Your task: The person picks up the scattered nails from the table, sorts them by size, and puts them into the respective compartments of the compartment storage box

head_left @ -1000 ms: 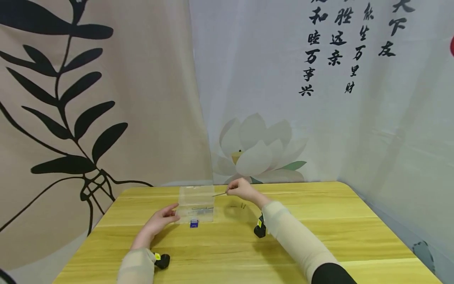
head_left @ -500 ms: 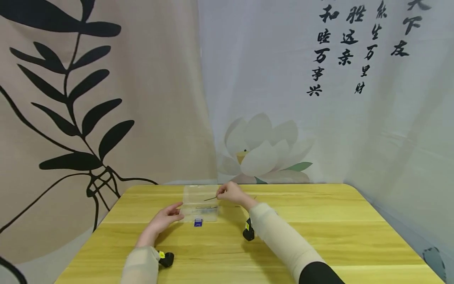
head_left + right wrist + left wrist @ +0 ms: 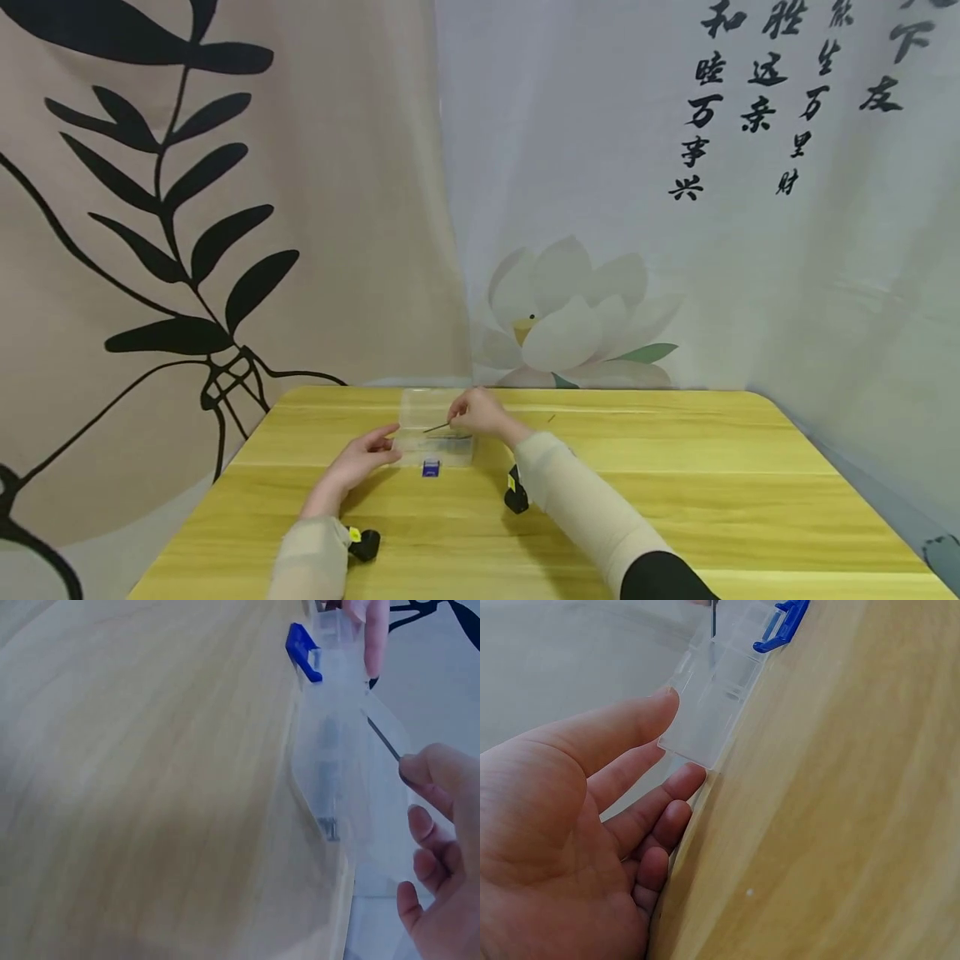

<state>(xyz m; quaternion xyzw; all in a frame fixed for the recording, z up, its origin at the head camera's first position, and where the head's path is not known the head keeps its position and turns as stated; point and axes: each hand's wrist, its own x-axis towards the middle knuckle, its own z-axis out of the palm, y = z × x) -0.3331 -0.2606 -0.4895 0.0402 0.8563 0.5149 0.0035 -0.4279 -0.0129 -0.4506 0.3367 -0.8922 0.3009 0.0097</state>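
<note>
A clear plastic box (image 3: pixel 408 408) with a blue latch (image 3: pixel 431 468) lies with its lid raised at the table's far side. Thin dark rods (image 3: pixel 448 438) lie inside it. My left hand (image 3: pixel 358 465) holds the box's left end; in the left wrist view the thumb and index finger lie on either side of the corner. Over the box, my right hand (image 3: pixel 480 412) pinches a thin metal rod (image 3: pixel 437 428) between thumb and index finger. In the right wrist view the rod (image 3: pixel 384 739) slants above the box, while the other fingers curl loosely. Its exact kind is too small to tell.
On the wooden table (image 3: pixel 637 483), another thin dark piece (image 3: pixel 551 418) lies to the right of the right hand. Black wrist-worn devices (image 3: pixel 365 546) sit beneath both forearms. A printed curtain (image 3: pixel 360 208) hangs right behind the table's far edge.
My right hand has moved left with the metal rod, from beside the box to over it. The left hand stays at the box's left end. The head view has turned slightly left.
</note>
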